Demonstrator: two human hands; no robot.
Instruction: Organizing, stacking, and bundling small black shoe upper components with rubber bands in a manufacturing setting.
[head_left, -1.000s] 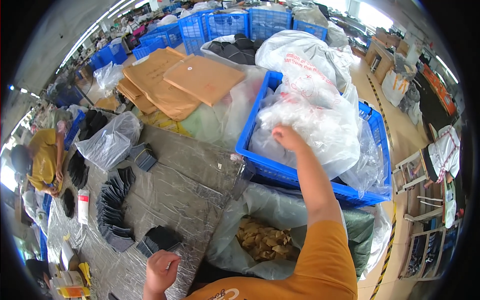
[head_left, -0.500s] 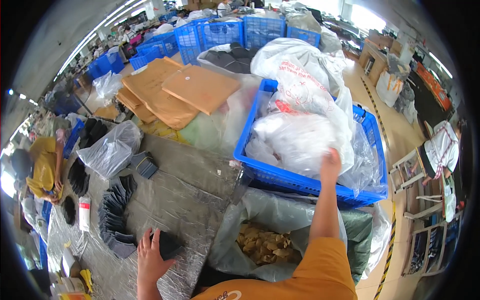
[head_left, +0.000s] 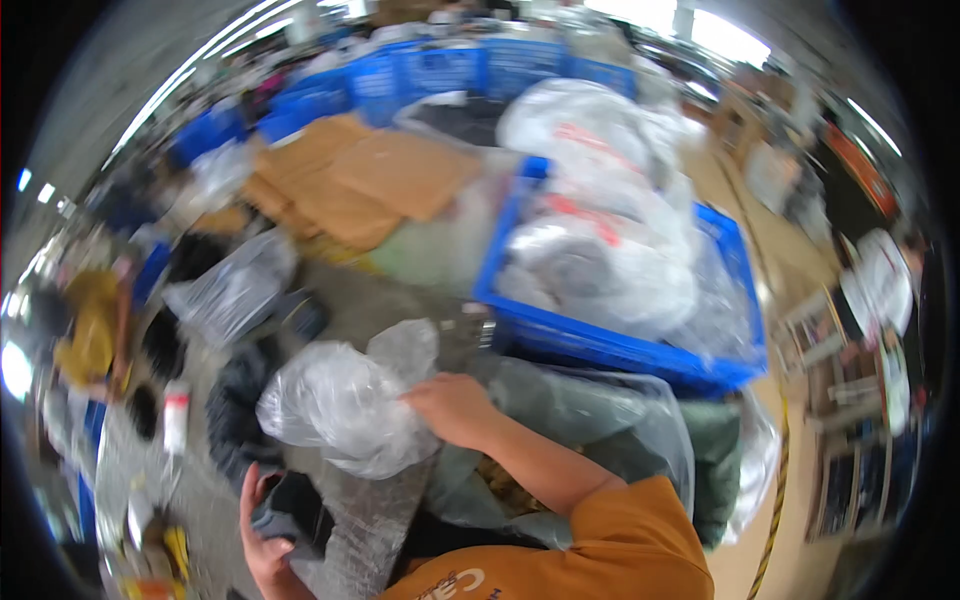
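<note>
My right hand [head_left: 452, 408] grips the edge of a clear plastic bag [head_left: 335, 400], which billows crumpled over the worktable. My left hand [head_left: 262, 530] is wrapped round a small bundle of dark folded fabric pieces [head_left: 292, 512] near the table's front edge. Just beyond it, a curved, fanned row of similar dark pieces [head_left: 238, 405] lies on the plastic-covered table [head_left: 360, 300], partly behind the bag. Motion blurs the picture, so the exact kind of fabric piece cannot be told.
A blue crate [head_left: 620, 345] full of clear bags stands to the right. Below it, a plastic-lined bin [head_left: 640, 420] holds brown scraps. Brown cardboard sheets [head_left: 350, 180] lie beyond the table. A white-and-red tube [head_left: 175, 420] stands left; another person [head_left: 95, 330] is at far left.
My right hand has come from the blue crate to the table with a clear plastic bag. My left hand has turned and closed round the dark bundle, tilting it up.
</note>
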